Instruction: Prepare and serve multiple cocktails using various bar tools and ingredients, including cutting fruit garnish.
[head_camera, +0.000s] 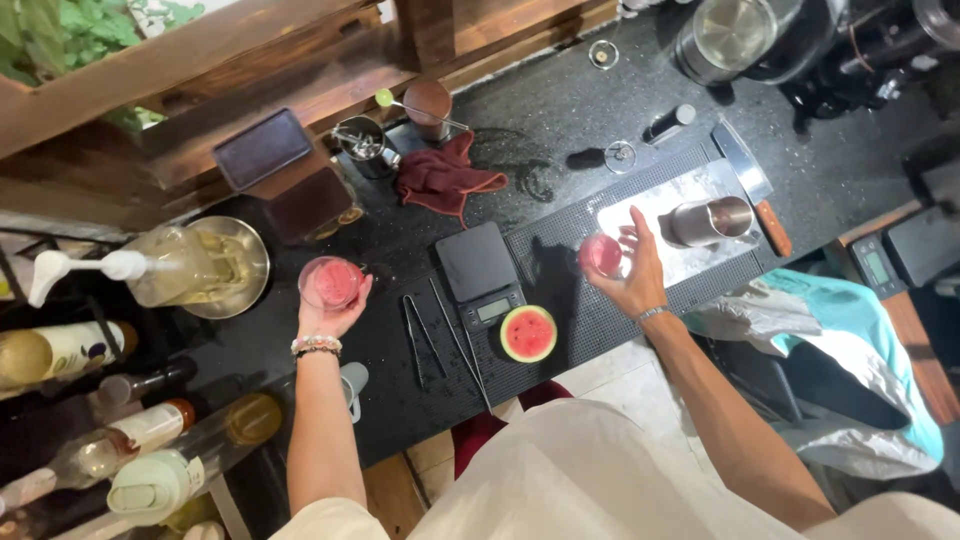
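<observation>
Both hands out over counter, L hand (330, 310) & R hand (630, 275) each gripping a pink glass (331, 281).

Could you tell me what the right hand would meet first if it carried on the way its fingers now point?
Probably the steel cup: the right hand, holding a pink glass, points up and slightly right toward it, though depth is hard to judge.

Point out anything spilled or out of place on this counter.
Wet smears streak the black counter beside the crumpled red cloth, like a half-wiped spill. Otherwise nothing stands out; both hands hold glasses of pink drink upright.
</observation>
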